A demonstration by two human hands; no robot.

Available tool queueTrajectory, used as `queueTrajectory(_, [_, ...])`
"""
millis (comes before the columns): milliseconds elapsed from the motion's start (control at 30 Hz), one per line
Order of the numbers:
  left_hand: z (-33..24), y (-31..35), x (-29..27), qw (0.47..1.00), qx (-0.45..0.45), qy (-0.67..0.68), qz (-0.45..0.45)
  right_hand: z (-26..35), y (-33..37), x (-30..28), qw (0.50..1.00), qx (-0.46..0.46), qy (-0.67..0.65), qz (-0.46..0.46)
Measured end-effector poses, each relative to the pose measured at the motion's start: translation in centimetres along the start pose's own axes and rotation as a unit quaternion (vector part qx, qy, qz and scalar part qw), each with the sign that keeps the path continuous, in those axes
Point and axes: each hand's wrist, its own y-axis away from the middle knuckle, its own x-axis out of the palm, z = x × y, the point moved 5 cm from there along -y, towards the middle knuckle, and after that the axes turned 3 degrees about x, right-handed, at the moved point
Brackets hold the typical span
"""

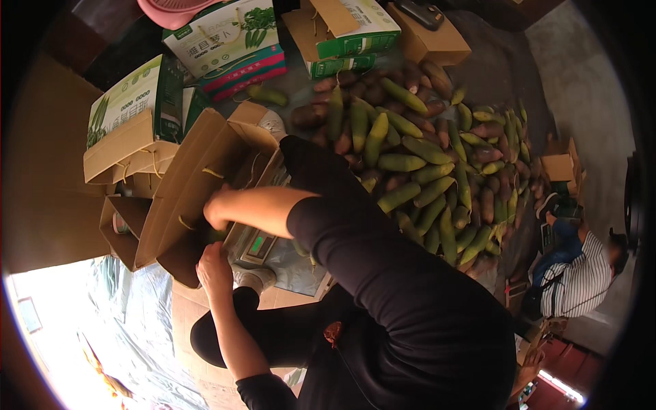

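Observation:
An open brown cardboard box point(183, 179) leans tilted before me, with its flaps up and yellow cord loops on its side. My right hand point(217, 208) reaches down into its opening, with the fingers hidden inside. At the box's near edge is my left hand point(214, 268), its fingers bent together; what they hold is not clear. A small patch of green shows in the shadow between both hands. Beside the box, under my right forearm, a weighing scale point(258, 247) shows a lit green display.
A large heap of long green and reddish radishes point(427, 167) spreads to the right. Printed cartons point(222, 37) and another open carton point(137, 102) stand at the back left. A pink plastic basket point(174, 10) is beyond them. Far right, a person in a striped top point(577, 283) sits.

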Motion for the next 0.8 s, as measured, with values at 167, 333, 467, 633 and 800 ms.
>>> queueTrajectory(167, [-1.4, -1.3, 0.6, 0.999, 0.034, 0.03, -0.009, -0.7, -0.1, -0.1, 0.992, -0.005, 0.038, -0.118])
queueTrajectory(333, [0.6, 0.0, 0.1, 1.0, 0.014, -0.001, -0.006, -1.0, 9.9, -6.8, 0.896, -0.22, -0.255, -0.288])
queueTrajectory(467, [-0.3, -0.4, -0.2, 1.0, 0.001, 0.016, 0.015, -12.6, 18.9, -7.9, 0.786, -0.129, -0.342, -0.498])
queueTrajectory(633, [0.4, -0.5, 0.3, 1.0, 0.008, 0.019, 0.01, -33.9, 21.8, 3.2, 0.688, 0.216, -0.375, -0.582])
queueTrajectory(800, [-0.8, -1.2, 0.2, 0.999, 0.001, 0.047, 0.025, -46.4, 23.9, 17.8, 0.618, 0.443, -0.409, -0.505])
